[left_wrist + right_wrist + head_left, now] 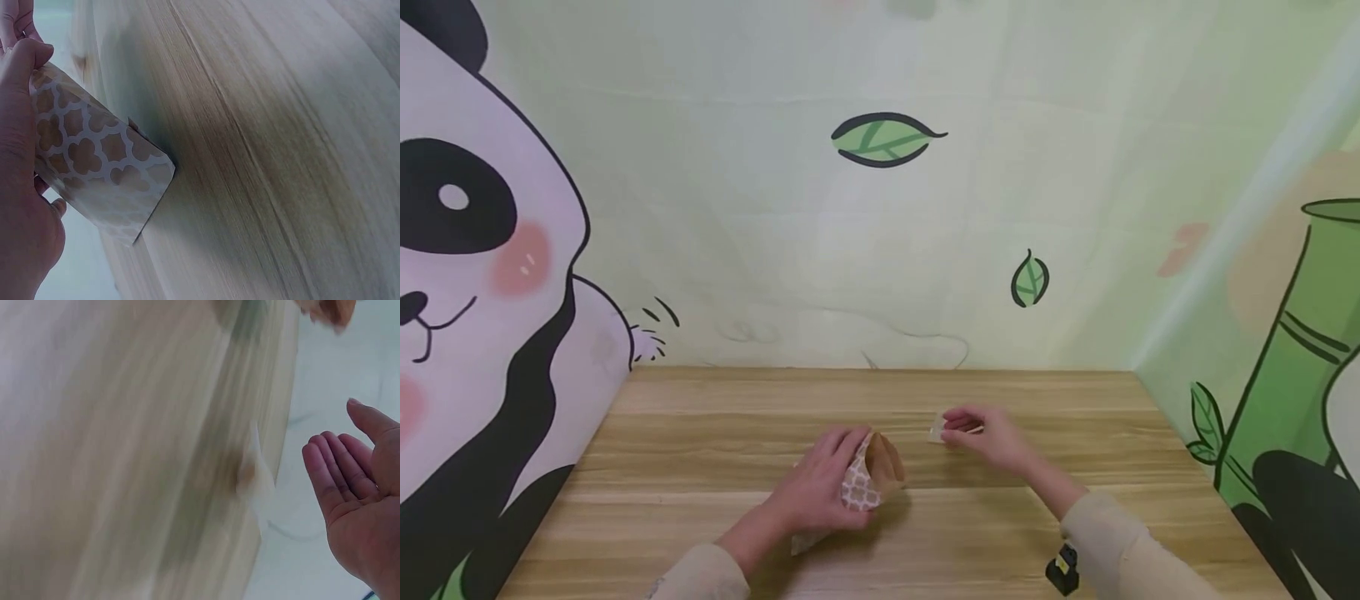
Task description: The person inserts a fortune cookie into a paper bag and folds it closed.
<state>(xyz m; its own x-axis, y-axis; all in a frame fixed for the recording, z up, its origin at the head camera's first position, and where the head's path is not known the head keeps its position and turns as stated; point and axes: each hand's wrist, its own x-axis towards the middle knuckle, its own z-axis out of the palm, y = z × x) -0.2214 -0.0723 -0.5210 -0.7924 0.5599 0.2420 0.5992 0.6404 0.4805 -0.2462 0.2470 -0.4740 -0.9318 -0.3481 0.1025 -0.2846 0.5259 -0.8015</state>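
patterned paper bag (860,493) over desk (985,542), gaping, clamped in left hand (816,487). right hand (996,437) straight-fingered, holding nothing, just beside small pale packet (936,428). step likely filling or emptying bag; next probably calls for steadying it.

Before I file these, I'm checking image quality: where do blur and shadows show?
Head view: soft shadow by the bag on the table, pale streak across the wall; left wrist view: bag pattern fairly clear, shadow beside it; right wrist view: table and small pale scrap blurred, right hand sharper.
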